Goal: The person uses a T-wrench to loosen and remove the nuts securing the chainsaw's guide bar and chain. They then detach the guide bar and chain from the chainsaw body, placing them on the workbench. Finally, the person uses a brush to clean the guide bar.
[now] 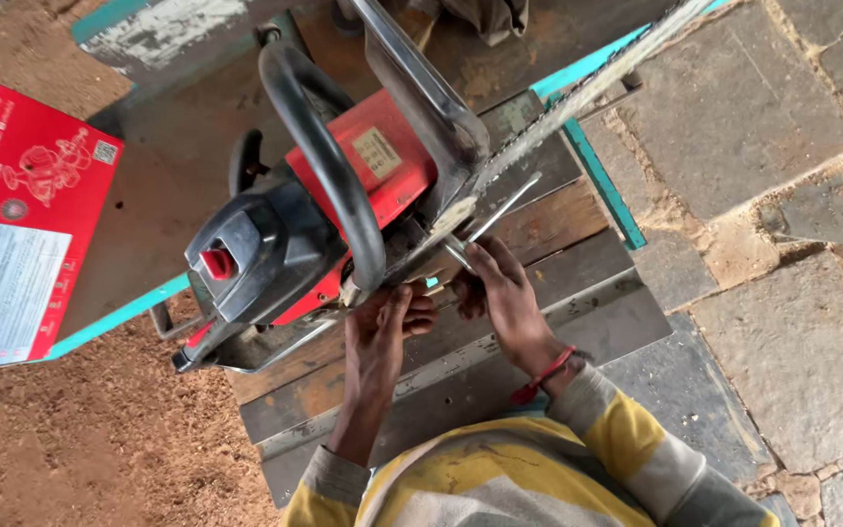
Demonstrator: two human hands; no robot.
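chainsaw [343, 210]: red-and-black, lying on wooden bench [578, 293], middle of scene, guide bar [587, 88] running far right
left hand [392, 317]: fingers curled against saw body's near edge, under black loop handle [329, 161]
right hand [504, 288]: pinching thin metal tool [500, 210] just beside bar base
red carton [17, 195]: far left
floor: sawdust [100, 439] left, stone slabs [782, 146] right
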